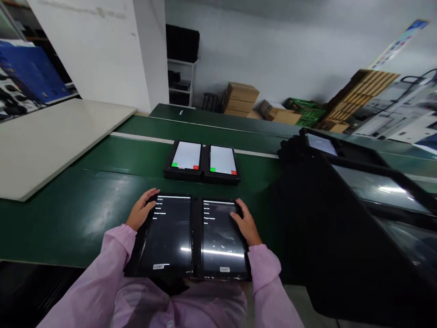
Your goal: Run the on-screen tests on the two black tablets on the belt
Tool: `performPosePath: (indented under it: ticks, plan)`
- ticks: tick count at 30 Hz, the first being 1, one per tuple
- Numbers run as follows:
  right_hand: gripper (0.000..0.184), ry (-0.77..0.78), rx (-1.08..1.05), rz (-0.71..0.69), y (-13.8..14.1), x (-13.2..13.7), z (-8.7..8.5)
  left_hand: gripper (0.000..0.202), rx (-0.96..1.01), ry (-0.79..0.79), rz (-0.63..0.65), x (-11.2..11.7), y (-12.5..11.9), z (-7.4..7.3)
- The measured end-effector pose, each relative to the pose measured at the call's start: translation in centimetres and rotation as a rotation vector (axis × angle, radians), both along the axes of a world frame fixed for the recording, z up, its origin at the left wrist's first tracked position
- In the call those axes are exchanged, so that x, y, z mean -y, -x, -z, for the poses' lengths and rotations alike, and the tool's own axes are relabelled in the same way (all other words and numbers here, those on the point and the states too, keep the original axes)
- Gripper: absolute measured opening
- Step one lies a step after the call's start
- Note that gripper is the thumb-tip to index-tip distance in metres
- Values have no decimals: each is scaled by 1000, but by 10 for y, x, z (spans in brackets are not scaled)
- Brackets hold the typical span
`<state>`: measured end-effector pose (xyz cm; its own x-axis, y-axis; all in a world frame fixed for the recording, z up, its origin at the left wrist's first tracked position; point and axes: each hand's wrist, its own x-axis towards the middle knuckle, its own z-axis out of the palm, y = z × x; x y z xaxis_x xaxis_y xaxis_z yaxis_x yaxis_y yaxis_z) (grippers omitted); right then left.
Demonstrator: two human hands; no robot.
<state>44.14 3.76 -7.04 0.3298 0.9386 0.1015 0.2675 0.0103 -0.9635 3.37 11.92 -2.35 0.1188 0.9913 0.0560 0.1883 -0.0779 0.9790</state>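
Note:
Two tablets lie side by side in a black tray near my body. The left tablet point(167, 237) and the right tablet point(221, 239) both show a dark screen with a short white text menu and a small white label at the bottom. My left hand point(140, 212) grips the tray's left side, its thumb at the left screen's edge. On the opposite side my right hand point(247, 223) grips the tray, thumb over the right screen. Beyond them, a second black tray point(205, 175) holds two tablets with white screens and green and red corner boxes.
A tall stack of black trays point(290, 214) with tablets stands close on my right. A pale board point(58, 141) rests on the green table point(92, 218) at left. Cardboard boxes point(241, 95), green crates point(303, 109) and a shelf point(182, 64) are behind.

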Motion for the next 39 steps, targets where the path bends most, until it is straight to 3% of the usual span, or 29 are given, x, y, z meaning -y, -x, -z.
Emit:
performPosePath:
  ticks: [7, 12, 23, 32, 39]
  plan:
    - [67, 43, -8, -4, -7, 9, 5, 61, -107, -72, 72, 11, 3, -2]
    - [62, 49, -79, 1, -8, 13, 9, 65, -170, -85, 29, 18, -4, -3]
    - [49, 13, -44, 92, -5, 12, -10, 52, -110, -93, -44, 7, -1, 8]
    - [48, 16, -92, 141, -4, 15, -25, 51, -99, -109, -66, 7, -9, 2]
    - [49, 53, -84, 168, -4, 21, -27, 50, -78, -106, -72, 11, -12, 3]
